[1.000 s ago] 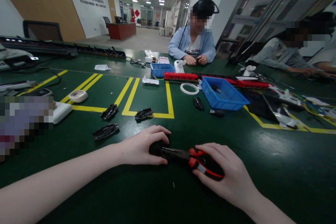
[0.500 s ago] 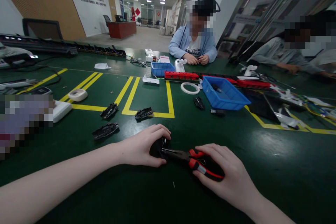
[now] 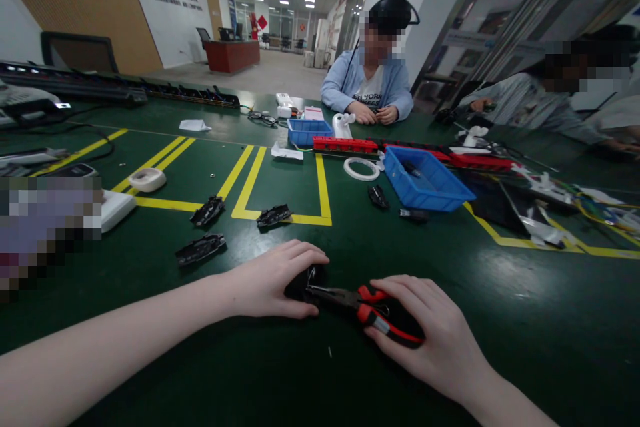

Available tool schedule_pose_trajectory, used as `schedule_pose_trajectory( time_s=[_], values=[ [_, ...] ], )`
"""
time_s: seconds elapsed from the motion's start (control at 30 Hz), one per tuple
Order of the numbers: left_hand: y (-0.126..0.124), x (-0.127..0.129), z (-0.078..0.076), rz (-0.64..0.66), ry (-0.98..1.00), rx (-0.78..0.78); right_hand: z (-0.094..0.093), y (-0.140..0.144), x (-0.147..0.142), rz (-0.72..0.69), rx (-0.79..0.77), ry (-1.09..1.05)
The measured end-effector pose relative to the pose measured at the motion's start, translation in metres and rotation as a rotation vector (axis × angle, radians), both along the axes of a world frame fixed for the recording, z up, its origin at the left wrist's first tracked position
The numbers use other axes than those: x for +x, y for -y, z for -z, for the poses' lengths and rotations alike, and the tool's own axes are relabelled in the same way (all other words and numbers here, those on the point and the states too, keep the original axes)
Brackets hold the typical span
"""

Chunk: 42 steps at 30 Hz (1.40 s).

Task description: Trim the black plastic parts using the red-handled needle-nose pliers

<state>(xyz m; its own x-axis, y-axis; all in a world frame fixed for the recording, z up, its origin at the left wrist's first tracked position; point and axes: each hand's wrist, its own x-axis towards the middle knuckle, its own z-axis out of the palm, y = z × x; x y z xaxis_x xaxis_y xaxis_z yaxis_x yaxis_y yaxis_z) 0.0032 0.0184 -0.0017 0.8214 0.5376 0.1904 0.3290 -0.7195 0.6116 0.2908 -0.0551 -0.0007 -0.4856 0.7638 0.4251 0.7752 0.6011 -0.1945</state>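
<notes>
From the head camera, the left hand (image 3: pixel 270 280) lies curled over a small black part (image 3: pixel 301 282) on the green worktop (image 3: pixel 525 320), close to its near edge, fingers and thumb pinching the part from both sides. The right hand (image 3: pixel 430 330) is closed around the red-and-black handles of a pair of pliers (image 3: pixel 360 301), whose dark nose points left and meets the black part under the left hand; whether the nose grips it cannot be told. Further from the near edge, three black moulded pieces (image 3: pixel 201 249) lie beside yellow tape lines (image 3: pixel 280 213) on the worktop. Toward the middle stands a blue bin (image 3: pixel 425 180), with a white ring (image 3: pixel 361 169) and a red strip (image 3: pixel 344 144) beyond it. At the far edge a person in a light blue jacket (image 3: pixel 373 83) sits with both hands together, and another person's sleeve (image 3: pixel 520 107) reaches in at the far right corner
</notes>
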Motion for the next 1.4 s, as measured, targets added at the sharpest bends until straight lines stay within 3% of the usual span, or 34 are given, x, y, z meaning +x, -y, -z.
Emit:
schedule_pose_trajectory(
  time_s=[0.4, 0.77, 1.17, 1.4],
  values=[
    [0.0006, 0.0016, -0.0025, -0.022, -0.056, 0.075, -0.0021, 0.0000, 0.0008, 0.023, -0.057, -0.054],
    [0.0021, 0.0022, -0.0011, -0.070, -0.071, 0.057, -0.0065, 0.0001, -0.0009, -0.005, 0.111, 0.049],
    [0.0031, 0.0020, -0.0029, -0.065, -0.103, 0.094, -0.0088, 0.0007, -0.0031, 0.033, -0.023, 0.009],
    [0.0026, 0.0009, -0.0010, -0.041, -0.100, 0.111, -0.0075, 0.0010, -0.0028, 0.019, 0.034, 0.012]
  ],
)
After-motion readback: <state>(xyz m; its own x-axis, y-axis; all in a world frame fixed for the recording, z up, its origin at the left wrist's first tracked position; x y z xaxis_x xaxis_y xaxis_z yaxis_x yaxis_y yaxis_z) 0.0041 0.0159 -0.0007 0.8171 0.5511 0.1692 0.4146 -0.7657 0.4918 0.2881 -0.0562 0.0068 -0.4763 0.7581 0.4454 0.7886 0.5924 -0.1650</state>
